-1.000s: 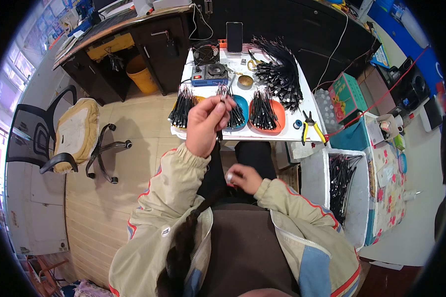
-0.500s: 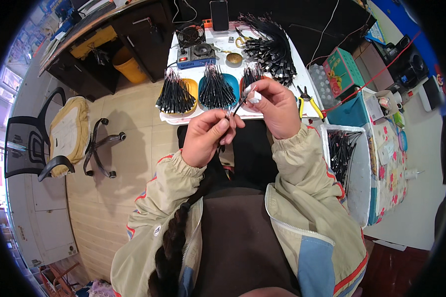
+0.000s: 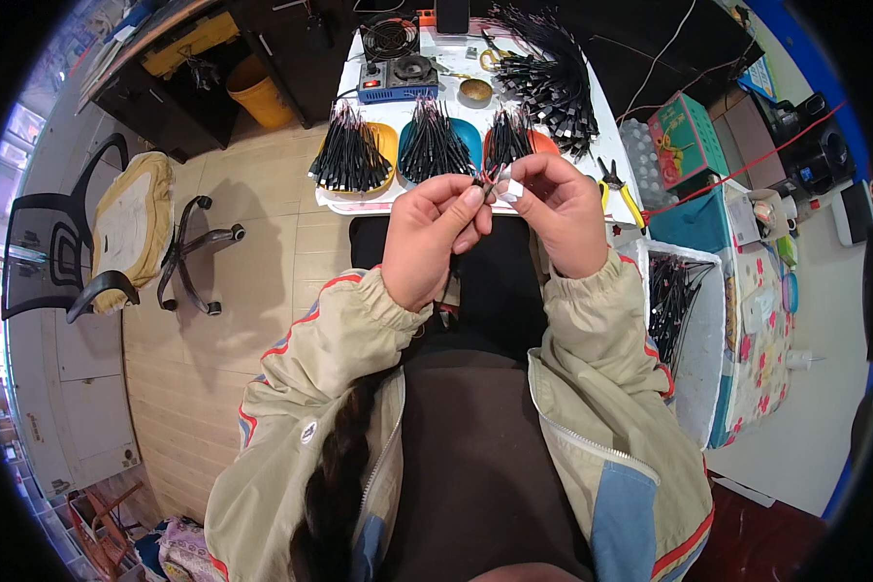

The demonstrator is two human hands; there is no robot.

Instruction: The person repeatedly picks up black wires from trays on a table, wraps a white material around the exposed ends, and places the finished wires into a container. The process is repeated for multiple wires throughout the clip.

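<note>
Just in front of the table's near edge, my two hands meet with their fingertips almost touching. My left hand [image 3: 435, 233] is closed, thumb and forefinger pinching the end of a thin black cable [image 3: 484, 184] where reddish wires show. In my right hand [image 3: 565, 218], thumb and forefinger grip a small white piece [image 3: 510, 191] right beside that wire end; its kind is unclear. Behind them lie bundles of black cables in a yellow tray [image 3: 389, 143], a blue tray [image 3: 471, 142] and an orange tray [image 3: 544, 145].
A blue soldering unit [image 3: 398, 89], a brass-coloured tin [image 3: 474, 93] and a large cable heap [image 3: 558, 97] occupy the table's back. Yellow-handled pliers [image 3: 628, 204] rest at its right edge. A white foam box [image 3: 706, 339] with cables stands right; an office chair [image 3: 131, 233] stands left.
The wire end and the white piece have come closer together. Both hands have shifted slightly right in the picture, and the view itself has moved a little.
</note>
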